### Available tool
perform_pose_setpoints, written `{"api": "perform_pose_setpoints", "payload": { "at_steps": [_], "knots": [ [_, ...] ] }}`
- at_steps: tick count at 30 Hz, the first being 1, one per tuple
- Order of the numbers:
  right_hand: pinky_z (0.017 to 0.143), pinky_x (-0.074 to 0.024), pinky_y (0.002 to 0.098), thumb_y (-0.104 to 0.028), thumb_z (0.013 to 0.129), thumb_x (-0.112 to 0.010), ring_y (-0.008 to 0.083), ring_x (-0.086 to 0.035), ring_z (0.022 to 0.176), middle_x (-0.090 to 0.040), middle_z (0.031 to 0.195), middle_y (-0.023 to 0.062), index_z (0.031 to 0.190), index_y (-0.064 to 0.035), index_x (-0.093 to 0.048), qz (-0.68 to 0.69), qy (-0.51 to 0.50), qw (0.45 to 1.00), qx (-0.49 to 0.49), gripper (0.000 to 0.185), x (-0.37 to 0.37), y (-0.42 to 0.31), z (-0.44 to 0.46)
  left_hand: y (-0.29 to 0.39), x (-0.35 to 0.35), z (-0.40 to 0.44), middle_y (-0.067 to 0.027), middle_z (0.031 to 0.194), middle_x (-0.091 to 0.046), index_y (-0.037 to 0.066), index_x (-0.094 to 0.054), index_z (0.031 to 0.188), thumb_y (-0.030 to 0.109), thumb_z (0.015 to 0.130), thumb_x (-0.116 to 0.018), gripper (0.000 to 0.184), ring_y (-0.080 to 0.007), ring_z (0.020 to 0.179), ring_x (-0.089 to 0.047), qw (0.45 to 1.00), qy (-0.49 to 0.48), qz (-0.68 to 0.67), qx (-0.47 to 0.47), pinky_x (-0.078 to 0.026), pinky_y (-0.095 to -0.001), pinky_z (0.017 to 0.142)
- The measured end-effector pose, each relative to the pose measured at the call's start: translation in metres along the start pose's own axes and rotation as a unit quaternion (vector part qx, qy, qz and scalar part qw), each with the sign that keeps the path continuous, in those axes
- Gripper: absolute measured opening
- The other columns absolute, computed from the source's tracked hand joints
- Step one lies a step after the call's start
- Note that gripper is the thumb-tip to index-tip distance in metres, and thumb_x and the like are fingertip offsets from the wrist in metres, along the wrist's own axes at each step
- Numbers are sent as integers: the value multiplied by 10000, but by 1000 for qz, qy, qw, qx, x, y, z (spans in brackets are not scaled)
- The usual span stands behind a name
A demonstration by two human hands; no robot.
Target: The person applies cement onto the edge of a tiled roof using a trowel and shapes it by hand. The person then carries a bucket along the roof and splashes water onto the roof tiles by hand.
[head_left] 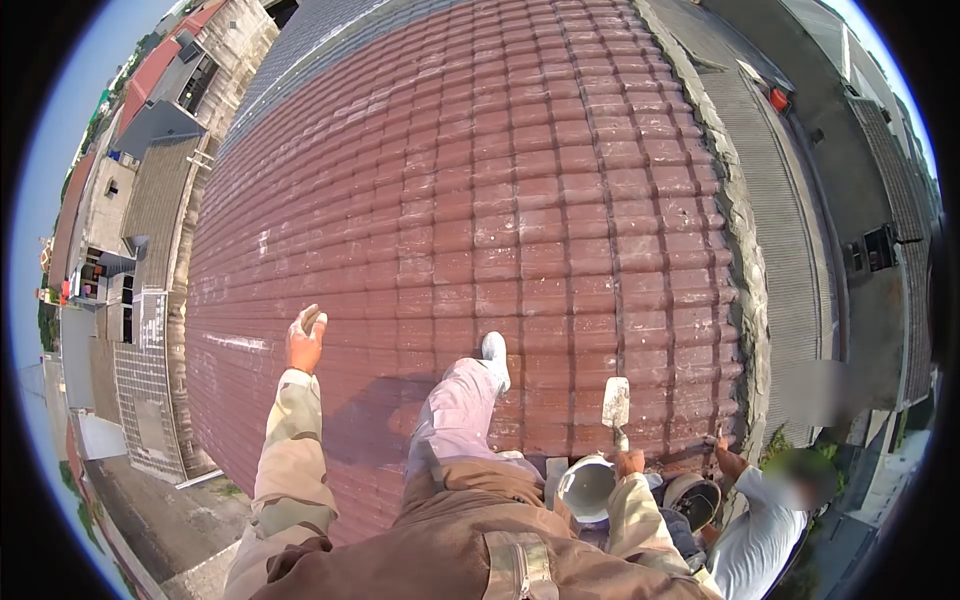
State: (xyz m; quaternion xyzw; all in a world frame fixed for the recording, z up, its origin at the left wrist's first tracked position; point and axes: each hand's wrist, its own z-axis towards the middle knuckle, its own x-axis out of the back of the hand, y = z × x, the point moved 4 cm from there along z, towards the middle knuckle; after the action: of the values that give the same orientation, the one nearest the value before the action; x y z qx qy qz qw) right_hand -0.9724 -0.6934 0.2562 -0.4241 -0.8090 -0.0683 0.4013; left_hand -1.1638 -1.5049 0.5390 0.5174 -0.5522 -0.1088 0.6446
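Observation:
Out over the red roof tiles (420, 260), my left hand (306, 338) is raised with its fingers apart and nothing in it. My right hand (629, 462) is closed round the handle of a trowel (616, 402), whose pale, mortar-stained blade points up the roof. Just left of that hand is a white bucket (587, 489), its inside grey. My foot in a white shoe (495, 361) rests on the tiles between my hands.
A co-worker in a pale shirt (762, 535) is at the lower right, one hand (731, 460) near the roof edge, beside a dark bucket (692, 501). A rough mortar edge (742, 240) borders the tiles; lower roofs lie beyond both sides.

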Motion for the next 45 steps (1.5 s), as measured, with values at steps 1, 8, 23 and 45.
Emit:
{"api": "perform_pose_setpoints", "payload": {
  "at_steps": [1, 8, 23, 45],
  "knots": [
    [633, -490, 484, -292, 740, -730, 395, -622, 591, -631, 694, 271, 731, 80, -598, 12, 46, 993, 106, 394, 60, -82, -52, 9, -14, -4, -184, 1239, -666, -33, -580, 1304, 187, 935, -662, 437, -237, 1159, -638, 1000, -9, -3, -1, -482, -338, 999],
    [708, -495, 438, -194, 664, -844, 353, -670, 720, -708, 776, 216, 934, 25, -713, 85, 48, 991, 86, 371, 110, -177, -84, -151, -88, -147, -181, 1190, -695, 5, -648, 1240, 357, 871, -714, 515, -290, 1139, -654, 959, -151, 159, 179, -491, -379, 990],
    [816, -505, 419, -143, 637, -867, 351, -703, 881, -729, 928, 236, 1007, 25, -734, 182, 32, 981, -65, 428, -13, 15, -190, -354, -8, -312, -239, 1372, -573, -32, -554, 1352, 600, 814, -719, 846, -358, 1342, -498, 808, -219, 424, 345, -408, -411, 1094],
    [753, -519, 475, -201, 626, -841, 448, -677, 828, -688, 859, 295, 986, 93, -667, -87, 151, 981, 87, 496, 102, -461, 275, 22, -223, 503, -152, 1343, -618, 82, -567, 1372, 455, 872, -709, 640, -326, 1271, -559, 905, -191, 381, 6, -400, -419, 1099]
  ]
}}
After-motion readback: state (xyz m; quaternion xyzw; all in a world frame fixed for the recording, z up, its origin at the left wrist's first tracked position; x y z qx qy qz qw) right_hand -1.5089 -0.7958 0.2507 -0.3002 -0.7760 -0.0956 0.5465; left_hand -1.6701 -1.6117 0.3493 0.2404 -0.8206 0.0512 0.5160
